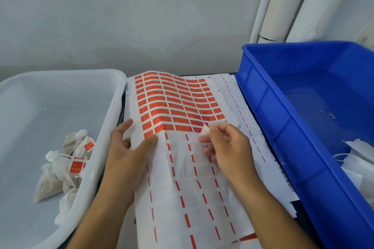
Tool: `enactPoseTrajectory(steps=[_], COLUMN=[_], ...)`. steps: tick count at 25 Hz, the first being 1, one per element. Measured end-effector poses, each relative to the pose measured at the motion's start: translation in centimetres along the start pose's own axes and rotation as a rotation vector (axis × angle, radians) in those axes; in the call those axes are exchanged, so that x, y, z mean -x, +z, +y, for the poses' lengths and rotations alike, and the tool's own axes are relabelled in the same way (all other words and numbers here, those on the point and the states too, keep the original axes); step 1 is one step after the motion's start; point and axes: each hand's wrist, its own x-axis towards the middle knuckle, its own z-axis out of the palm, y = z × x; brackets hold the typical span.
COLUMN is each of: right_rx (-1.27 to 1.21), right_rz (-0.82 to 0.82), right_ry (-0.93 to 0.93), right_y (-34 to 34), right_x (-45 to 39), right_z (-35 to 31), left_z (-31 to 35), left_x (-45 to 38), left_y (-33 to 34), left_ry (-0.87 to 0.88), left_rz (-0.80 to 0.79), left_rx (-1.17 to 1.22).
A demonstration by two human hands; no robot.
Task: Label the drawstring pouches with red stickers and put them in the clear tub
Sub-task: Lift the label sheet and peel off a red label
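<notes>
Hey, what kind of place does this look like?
Probably a small packing or labelling workbench: a sticker sheet lies between a clear tub of labelled pouches and a blue crate, against a plain wall.

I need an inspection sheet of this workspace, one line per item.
Surface: dark table, mostly covered by paper.
Job's things: sticker sheet, part used; labelled pouches in clear tub; unlabelled pouches in blue crate.
Clutter: spent sheets underneath.
Grippers: left hand holds the sheet; right hand pinches a white tab.
Cables: nothing seen.
Surroundings: grey wall, white pipes.
</notes>
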Motion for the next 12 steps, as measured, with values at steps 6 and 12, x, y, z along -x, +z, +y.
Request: enactPoseTrajectory(steps=[6,12], right_rx=[-0.109,-0.146], right_rz=[0.042,0.221], right_ry=[0.002,-0.027], right_y=[-0.6,-3.0], right_x=[-0.3,-1.5], right_z=[-0.2,-0.4], left_z=[-1.1,-1.8], left_x=[-1.2,-1.4], left_y=[-0.7,-0.9], left_ry=[0.278,0.322], left_rz=[0.127,0.168], left_rx=[-0.507,-0.71])
